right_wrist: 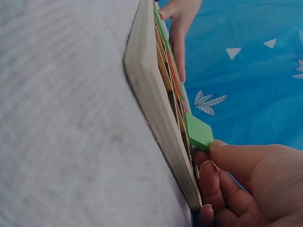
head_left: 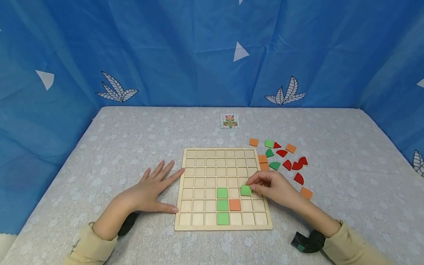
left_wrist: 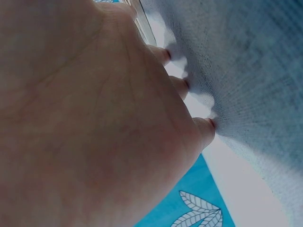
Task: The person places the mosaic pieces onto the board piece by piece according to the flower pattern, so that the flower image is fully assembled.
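A light green square tile (head_left: 246,190) is pinched between the thumb and fingers of my right hand (head_left: 272,185), close over the right part of a wooden grid board (head_left: 223,228). In the right wrist view the same green tile (right_wrist: 198,131) tilts, its lower edge at the grid. Fingers spread, my left hand (head_left: 150,193) lies at the board's left edge, thumb and fingertip touching the frame. Three green tiles (head_left: 222,205) form a column in the grid, with one orange tile (head_left: 235,205) just right of the middle one. The left wrist view is mostly filled by the left hand (left_wrist: 104,118).
Loose orange squares (head_left: 291,148), red pieces (head_left: 298,178), dark green pieces (head_left: 275,166) and a light green square (head_left: 269,143) lie right of the board. A small pattern card (head_left: 229,121) lies behind it. Blue curtains (head_left: 193,49) stand around the patterned tablecloth (head_left: 143,132).
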`<state>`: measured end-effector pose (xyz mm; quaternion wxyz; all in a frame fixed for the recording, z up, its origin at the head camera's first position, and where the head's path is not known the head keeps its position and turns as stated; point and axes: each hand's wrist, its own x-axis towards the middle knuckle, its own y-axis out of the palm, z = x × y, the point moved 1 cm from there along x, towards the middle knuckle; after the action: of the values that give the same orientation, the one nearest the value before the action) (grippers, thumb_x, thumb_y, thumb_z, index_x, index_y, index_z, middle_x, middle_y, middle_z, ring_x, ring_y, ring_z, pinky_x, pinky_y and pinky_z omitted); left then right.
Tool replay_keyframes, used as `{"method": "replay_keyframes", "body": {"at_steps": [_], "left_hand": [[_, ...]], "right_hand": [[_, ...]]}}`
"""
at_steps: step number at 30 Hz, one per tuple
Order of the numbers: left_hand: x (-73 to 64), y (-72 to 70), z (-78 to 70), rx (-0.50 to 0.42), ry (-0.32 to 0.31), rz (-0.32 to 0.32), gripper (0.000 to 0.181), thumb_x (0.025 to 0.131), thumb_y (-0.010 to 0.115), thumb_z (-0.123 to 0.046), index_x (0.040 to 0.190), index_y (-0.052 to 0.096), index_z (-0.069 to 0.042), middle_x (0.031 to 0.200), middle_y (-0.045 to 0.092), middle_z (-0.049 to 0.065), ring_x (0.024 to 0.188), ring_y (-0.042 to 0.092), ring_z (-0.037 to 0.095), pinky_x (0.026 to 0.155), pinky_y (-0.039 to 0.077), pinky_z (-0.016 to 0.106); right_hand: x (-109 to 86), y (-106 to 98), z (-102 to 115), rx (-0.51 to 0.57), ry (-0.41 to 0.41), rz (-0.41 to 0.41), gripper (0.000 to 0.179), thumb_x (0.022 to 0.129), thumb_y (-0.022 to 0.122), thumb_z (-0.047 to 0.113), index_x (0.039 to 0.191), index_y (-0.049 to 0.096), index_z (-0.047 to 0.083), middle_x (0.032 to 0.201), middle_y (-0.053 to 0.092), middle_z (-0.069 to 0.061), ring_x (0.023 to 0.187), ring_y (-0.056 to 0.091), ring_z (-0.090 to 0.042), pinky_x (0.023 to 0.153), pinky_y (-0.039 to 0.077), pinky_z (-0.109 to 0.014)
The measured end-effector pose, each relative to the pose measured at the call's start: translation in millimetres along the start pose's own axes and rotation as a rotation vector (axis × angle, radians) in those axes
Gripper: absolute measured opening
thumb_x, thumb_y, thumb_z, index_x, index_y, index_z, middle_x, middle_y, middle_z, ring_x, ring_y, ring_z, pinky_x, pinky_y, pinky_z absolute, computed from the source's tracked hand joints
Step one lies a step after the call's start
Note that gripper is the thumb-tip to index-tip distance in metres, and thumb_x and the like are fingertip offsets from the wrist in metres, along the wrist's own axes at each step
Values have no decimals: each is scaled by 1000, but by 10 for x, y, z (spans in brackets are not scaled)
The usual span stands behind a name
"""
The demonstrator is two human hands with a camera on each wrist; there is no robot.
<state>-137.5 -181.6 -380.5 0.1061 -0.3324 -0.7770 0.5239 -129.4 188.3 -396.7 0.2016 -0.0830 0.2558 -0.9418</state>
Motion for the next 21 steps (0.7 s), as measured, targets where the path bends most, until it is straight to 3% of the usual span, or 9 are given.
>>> {"method": "replay_keyframes", "body": {"at_steps": [21], "left_hand": [[16,21,14,31,-8,-8,103,73,61,-69,152,15,-23,155,1,14,138,-6,36,103,-1,62]], "right_hand": [[-7,24,19,-67,-115,-38,9,85,70,7,89,73,14,83,61,4,66,48,-13,56,41,-24]]}}
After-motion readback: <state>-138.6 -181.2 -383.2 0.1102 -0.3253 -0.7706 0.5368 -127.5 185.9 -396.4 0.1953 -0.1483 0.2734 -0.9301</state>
